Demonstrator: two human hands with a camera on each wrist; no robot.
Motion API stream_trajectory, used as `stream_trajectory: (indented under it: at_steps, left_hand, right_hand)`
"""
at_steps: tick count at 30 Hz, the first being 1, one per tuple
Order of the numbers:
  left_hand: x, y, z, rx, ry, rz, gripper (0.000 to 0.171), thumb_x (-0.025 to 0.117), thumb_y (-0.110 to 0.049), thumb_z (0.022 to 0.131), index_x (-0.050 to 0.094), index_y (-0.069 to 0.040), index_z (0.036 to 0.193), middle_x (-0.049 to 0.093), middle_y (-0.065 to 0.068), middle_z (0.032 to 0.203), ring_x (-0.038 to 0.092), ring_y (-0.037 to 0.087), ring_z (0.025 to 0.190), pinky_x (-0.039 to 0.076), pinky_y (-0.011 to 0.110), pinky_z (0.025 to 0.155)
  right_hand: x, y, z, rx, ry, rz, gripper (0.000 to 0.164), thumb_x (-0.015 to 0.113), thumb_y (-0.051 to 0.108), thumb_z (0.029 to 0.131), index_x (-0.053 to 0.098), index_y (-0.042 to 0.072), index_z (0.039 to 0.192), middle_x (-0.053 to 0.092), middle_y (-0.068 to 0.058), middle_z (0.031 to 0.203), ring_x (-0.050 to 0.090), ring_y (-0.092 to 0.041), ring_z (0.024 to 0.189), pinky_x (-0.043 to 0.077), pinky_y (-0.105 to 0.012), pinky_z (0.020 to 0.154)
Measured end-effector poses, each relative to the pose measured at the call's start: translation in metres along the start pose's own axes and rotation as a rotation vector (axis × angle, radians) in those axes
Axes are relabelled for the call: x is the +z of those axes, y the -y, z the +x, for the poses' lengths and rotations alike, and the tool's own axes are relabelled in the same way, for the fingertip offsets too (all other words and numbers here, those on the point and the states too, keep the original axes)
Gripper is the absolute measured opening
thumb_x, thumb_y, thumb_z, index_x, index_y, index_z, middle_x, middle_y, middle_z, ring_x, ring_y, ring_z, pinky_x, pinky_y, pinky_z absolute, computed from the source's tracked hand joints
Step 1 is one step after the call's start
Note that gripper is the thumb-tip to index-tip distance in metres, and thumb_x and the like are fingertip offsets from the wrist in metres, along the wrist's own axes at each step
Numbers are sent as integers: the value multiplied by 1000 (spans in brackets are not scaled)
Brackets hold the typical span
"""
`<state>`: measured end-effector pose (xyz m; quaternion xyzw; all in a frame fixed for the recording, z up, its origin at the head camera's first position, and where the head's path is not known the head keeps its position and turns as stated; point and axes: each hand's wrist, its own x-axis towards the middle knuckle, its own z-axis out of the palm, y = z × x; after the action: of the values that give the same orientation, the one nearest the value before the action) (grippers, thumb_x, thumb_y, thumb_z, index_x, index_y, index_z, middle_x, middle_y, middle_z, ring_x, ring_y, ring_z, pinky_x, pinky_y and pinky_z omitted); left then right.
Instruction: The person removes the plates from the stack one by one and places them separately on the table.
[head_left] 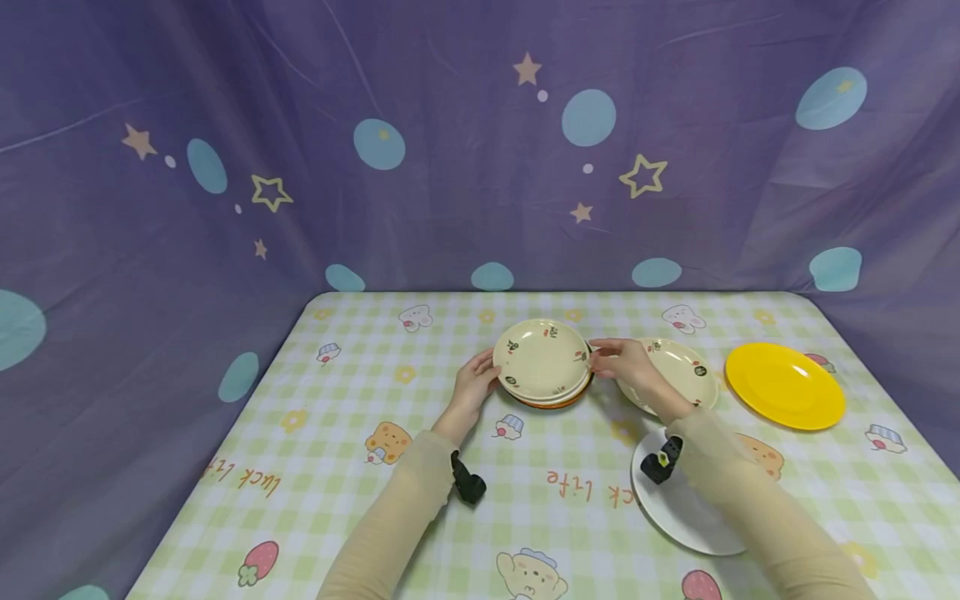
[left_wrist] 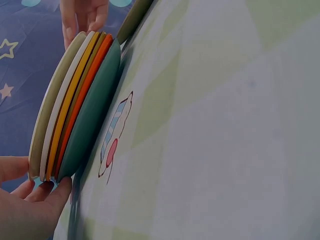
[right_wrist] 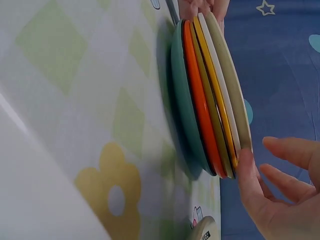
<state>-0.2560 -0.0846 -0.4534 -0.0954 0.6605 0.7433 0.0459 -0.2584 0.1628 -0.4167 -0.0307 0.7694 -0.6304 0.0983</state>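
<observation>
A stack of several plates sits near the middle of the table. On top is a cream plate (head_left: pixel 542 362) with small printed pictures; under it, edges of white, yellow, olive and orange show, with a teal plate (left_wrist: pixel 92 112) at the bottom. My left hand (head_left: pixel 474 385) touches the left side of the stack, its fingertips spread along the rims from top to bottom. On the other side my right hand (head_left: pixel 626 364) has one digit against the top cream rim, while other fingers (right_wrist: pixel 290 150) stand apart from the plates.
Right of the stack lies another printed cream plate (head_left: pixel 686 375), partly behind my right hand. A yellow plate (head_left: pixel 783 387) is farther right. Nearer, a white plate (head_left: pixel 686 512) lies under my right forearm. A checked cloth (head_left: pixel 337 500) covers the table; a purple curtain (head_left: pixel 465 225) hangs behind.
</observation>
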Motion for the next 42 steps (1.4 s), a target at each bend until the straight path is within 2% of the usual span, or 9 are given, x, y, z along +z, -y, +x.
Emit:
stream_trajectory:
  at_steps: [5, 12, 21, 28, 34, 42]
  left_hand:
    - [0, 0, 0, 0, -3, 18, 42, 52, -1, 85, 47, -5, 126, 50, 14, 125, 52, 23, 108, 46, 28, 87]
    - [1, 1, -1, -2, -15, 47, 43, 54, -1, 83, 48, -5, 126, 49, 14, 126, 51, 23, 110, 46, 29, 87]
    - [0, 2, 0, -13, -20, 55, 44, 56, 0, 82, 48, -6, 125, 49, 13, 126, 51, 23, 109, 47, 29, 86]
    - [1, 1, 1, -18, 0, -14, 40, 51, 2, 84, 48, -1, 124, 49, 16, 126, 51, 24, 110, 45, 29, 89]
    - [2, 0, -1, -16, 5, -56, 40, 48, 5, 85, 45, 3, 125, 45, 20, 129, 47, 27, 115, 43, 32, 93]
    - [1, 1, -2, -8, -14, 32, 42, 52, 5, 82, 48, 0, 124, 48, 18, 126, 50, 26, 111, 46, 30, 88]
  right_hand:
    - [4, 0, 2, 15, -31, 64, 46, 50, -8, 80, 38, -16, 124, 56, -17, 91, 59, -6, 65, 53, -20, 68]
    - [9, -2, 6, 60, -52, 93, 52, 54, -11, 77, 37, -14, 126, 53, -17, 93, 58, -7, 59, 53, -21, 65]
    - [13, 4, 4, 120, -68, 90, 54, 52, -10, 79, 34, -9, 130, 49, -18, 99, 58, -7, 56, 54, -25, 62]
    - [13, 8, 1, 143, -89, 92, 54, 50, -9, 81, 33, -7, 132, 48, -13, 95, 58, -7, 55, 55, -25, 61]
    - [11, 8, -4, 126, -86, 103, 53, 47, -9, 81, 32, -7, 132, 48, -18, 102, 58, -8, 56, 54, -25, 62]
    - [4, 4, -7, 127, -67, 151, 54, 46, -10, 82, 30, -6, 134, 47, -16, 100, 58, -11, 62, 54, -26, 66]
